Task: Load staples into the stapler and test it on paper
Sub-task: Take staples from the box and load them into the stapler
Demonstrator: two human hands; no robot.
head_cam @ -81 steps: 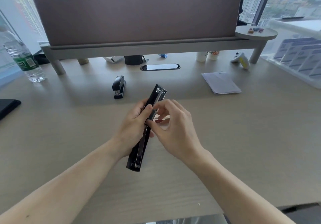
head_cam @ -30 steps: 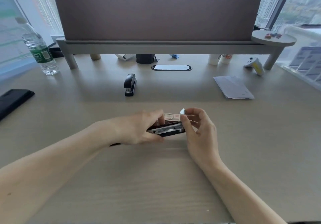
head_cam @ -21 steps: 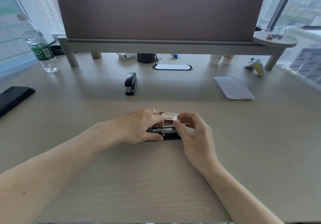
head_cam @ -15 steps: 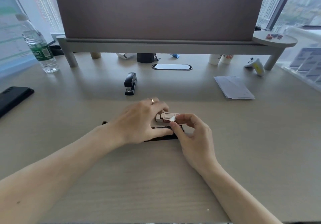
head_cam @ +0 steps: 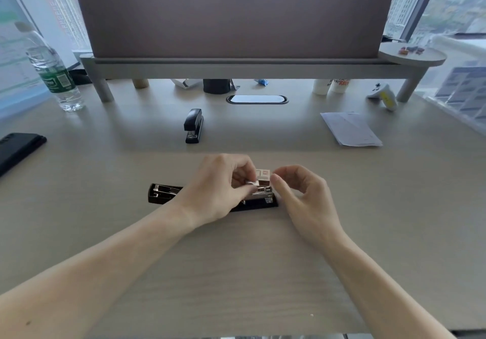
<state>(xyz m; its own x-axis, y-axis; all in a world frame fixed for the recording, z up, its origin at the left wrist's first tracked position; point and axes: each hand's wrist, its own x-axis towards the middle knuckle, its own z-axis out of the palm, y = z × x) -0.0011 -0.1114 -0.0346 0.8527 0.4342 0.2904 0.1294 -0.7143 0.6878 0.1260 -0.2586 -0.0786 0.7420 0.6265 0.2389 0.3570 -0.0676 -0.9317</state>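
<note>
A long black stapler (head_cam: 161,194) lies opened flat on the desk, its silver staple channel facing up. Its middle is hidden under my left hand (head_cam: 218,191). A small white and pink staple box (head_cam: 263,175) sits just above the stapler's right end. My left fingers pinch a silvery piece, seemingly a strip of staples (head_cam: 251,182), at the box's left end. My right hand (head_cam: 302,196) holds the box's right end between thumb and forefinger. A folded sheet of paper (head_cam: 351,132) lies at the far right.
A second, smaller black stapler (head_cam: 194,125) stands behind my hands. A water bottle (head_cam: 52,73) and a black phone (head_cam: 18,149) are at the left. A raised shelf (head_cam: 236,66) with a screen panel spans the back, with a white controller (head_cam: 382,94) beneath its right end.
The stapler went from held in the air to lying flat and open on the desk. My left hand let go of it and moved to the staple box, which my right hand keeps holding.
</note>
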